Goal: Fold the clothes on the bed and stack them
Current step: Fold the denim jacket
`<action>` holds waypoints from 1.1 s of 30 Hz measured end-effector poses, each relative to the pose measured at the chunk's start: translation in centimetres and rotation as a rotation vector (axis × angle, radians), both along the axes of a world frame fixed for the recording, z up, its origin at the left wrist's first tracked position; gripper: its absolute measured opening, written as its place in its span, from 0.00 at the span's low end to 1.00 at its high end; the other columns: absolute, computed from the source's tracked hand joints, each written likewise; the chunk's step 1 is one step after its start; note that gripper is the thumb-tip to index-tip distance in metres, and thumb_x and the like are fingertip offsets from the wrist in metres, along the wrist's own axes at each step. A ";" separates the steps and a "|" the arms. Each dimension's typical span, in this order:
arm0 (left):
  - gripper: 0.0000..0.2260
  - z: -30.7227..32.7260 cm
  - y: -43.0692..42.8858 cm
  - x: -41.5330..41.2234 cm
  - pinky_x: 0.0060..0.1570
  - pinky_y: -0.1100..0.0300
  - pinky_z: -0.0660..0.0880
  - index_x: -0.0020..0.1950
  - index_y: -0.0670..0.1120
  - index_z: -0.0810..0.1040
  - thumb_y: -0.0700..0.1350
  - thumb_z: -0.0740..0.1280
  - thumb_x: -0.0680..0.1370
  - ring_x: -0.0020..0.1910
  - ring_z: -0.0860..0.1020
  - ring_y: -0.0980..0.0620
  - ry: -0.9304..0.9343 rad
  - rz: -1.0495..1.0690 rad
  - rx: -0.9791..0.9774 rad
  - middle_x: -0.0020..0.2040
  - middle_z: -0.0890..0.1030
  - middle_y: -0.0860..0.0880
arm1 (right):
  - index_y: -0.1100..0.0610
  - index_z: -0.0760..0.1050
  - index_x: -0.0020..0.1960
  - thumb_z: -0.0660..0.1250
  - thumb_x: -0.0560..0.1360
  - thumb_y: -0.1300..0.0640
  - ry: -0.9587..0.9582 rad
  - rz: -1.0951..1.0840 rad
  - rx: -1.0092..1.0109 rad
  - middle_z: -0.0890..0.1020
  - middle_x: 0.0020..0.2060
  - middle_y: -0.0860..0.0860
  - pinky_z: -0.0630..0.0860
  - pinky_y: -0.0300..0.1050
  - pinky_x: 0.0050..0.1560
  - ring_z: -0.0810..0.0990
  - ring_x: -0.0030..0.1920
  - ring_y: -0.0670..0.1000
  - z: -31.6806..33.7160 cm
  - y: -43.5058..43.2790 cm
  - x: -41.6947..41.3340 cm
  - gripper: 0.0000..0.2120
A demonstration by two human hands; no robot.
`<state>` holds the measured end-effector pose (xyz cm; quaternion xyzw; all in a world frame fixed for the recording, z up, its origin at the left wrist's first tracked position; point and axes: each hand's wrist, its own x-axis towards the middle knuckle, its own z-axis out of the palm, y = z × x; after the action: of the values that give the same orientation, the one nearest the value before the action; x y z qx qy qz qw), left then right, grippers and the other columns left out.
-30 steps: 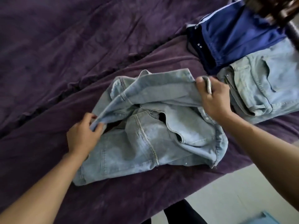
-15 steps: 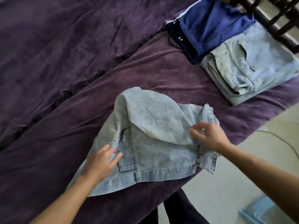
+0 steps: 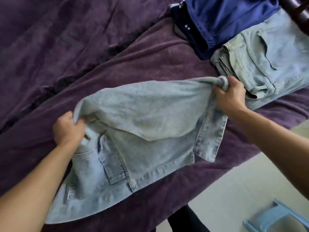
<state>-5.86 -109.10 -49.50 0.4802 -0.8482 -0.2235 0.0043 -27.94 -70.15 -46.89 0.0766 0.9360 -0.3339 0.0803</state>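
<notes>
A light blue denim jacket [image 3: 142, 131] lies spread across the purple bed cover [image 3: 83, 56] in front of me. My left hand [image 3: 68, 129] grips a bunched fold of the denim at its left side. My right hand [image 3: 229, 96] grips a bunched corner at the jacket's far right, so the upper layer is stretched between my hands. At the back right lie folded light jeans [image 3: 267, 61] and, behind them, a folded blue garment [image 3: 225, 17] over a dark one.
The bed's near edge runs diagonally at the lower right, with pale floor [image 3: 234, 190] beyond it. A light blue object [image 3: 275, 218] sits on the floor at the bottom right. Dark wooden furniture [image 3: 297, 9] stands at the top right corner.
Both hands were loose on the jacket half a second ago. They now grip its left and right ends and have pulled the upper layer taut, farther apart.
</notes>
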 end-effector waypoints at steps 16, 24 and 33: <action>0.20 -1.4 -4.6 15.1 0.43 0.54 0.76 0.58 0.39 0.78 0.52 0.71 0.74 0.46 0.81 0.44 -0.154 0.644 0.649 0.48 0.82 0.44 | 0.54 0.71 0.68 0.72 0.69 0.49 0.132 1.263 0.091 0.75 0.63 0.55 0.74 0.53 0.57 0.73 0.63 0.60 -1.9 -18.4 11.2 0.29; 0.05 1.0 -6.6 17.6 0.34 0.58 0.77 0.42 0.42 0.78 0.40 0.73 0.72 0.33 0.80 0.50 0.265 0.657 0.726 0.40 0.82 0.43 | 0.50 0.79 0.54 0.67 0.73 0.53 0.058 1.420 0.259 0.81 0.50 0.48 0.72 0.49 0.48 0.79 0.54 0.57 -4.3 -21.2 20.5 0.10; 0.06 3.5 -14.6 16.8 0.36 0.58 0.73 0.56 0.46 0.73 0.45 0.60 0.81 0.35 0.77 0.51 0.338 0.669 0.720 0.40 0.79 0.46 | 0.60 0.74 0.51 0.57 0.74 0.49 0.207 0.664 0.164 0.77 0.50 0.63 0.71 0.54 0.54 0.76 0.53 0.58 7.2 -38.2 3.9 0.16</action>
<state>10.91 -123.74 -46.00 0.6534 -0.5050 -0.5620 0.0469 -24.06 -108.31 -39.66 -0.2598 0.9367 -0.2196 0.0828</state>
